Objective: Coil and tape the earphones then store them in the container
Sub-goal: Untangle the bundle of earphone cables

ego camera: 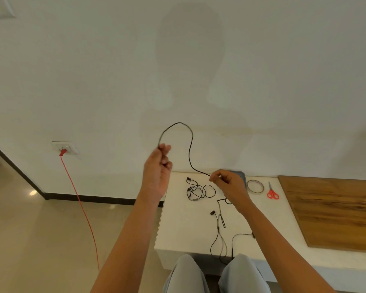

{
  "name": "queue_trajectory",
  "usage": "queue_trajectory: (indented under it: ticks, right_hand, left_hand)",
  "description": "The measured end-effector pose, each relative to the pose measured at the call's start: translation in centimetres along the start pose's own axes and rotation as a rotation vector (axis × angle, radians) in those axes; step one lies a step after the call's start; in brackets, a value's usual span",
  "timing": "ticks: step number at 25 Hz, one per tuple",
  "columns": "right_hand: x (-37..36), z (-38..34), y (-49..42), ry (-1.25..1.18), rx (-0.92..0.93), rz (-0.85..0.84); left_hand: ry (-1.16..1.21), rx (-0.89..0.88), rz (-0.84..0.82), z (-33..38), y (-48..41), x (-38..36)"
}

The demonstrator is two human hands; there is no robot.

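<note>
From the head view, the left hand (157, 166) is raised beside the counter's (178, 229) left edge, fingers curled, pinching one end of a black earphone cable (190, 149) at its fingertips. The cable arcs up and drops to the right hand (228, 183), which pinches it between thumb and curled fingers just above the counter. Below that hand the rest of the cable trails over the counter and loops off its front edge. A second set of earphones (199, 190) lies tangled between the hands. A grey container (240, 175) (mostly hidden) sits behind the right hand, with a tape roll (255, 186) and red scissors (272, 192) just beside it, near a wooden board (336, 208)
</note>
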State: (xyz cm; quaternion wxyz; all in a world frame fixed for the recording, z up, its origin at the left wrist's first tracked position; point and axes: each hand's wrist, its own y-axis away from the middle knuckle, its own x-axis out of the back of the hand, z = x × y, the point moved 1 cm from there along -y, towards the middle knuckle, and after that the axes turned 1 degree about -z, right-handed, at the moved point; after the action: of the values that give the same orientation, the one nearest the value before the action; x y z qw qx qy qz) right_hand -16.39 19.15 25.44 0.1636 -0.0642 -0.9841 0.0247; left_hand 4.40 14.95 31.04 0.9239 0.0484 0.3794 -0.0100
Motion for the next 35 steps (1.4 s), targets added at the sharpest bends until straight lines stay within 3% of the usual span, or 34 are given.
queue_trajectory:
  ticks: [4, 6, 9, 14, 19, 25, 29, 32, 35]
  right_hand:
    - [-1.6, -3.1, -0.7, 0.189, 0.124, -0.137]
    - [-1.6, -3.4, -0.7, 0.248, 0.117, -0.190]
    - [-1.1, -3.4, -0.3, 0.140, 0.079, -0.194]
    - [-0.5, -3.9, -0.5, 0.054, 0.078, -0.172]
    - [2.2, -2.3, -0.4, 0.010, -0.039, -0.249]
    - [5.2, -0.2, -0.6, 0.036, -0.096, -0.042]
    - [3.6, -0.1, -0.6, 0.018, -0.126, 0.007]
    - [1.3, -1.1, -0.6, 0.113, -0.067, -0.099]
    - [-0.6, -2.2, -1.0, 0.258, 0.045, -0.227]
  left_hand:
    - [-0.125, 0.155, -0.142, -3.9, 2.0, -2.6]
    - [-0.426, 0.047, -0.175, -4.2, 2.0, -2.7]
    - [-0.985, -0.164, -0.263, -3.8, 1.7, -1.8]
    - [-1.208, -0.126, -0.313, -4.8, 2.3, -0.8]
    - [-1.301, -0.236, -0.138, -0.5, 0.0, 3.1]
    - [-1.481, -0.442, 0.248, 5.7, -1.0, 7.8]
    - [-1.409, -0.348, 0.370, 3.7, -0.9, 7.7]
    - [-1.135, -0.049, 0.133, 0.0, 0.0, 4.2]
    - [-1.303, -0.072, -0.256, -3.1, 1.3, 0.6]
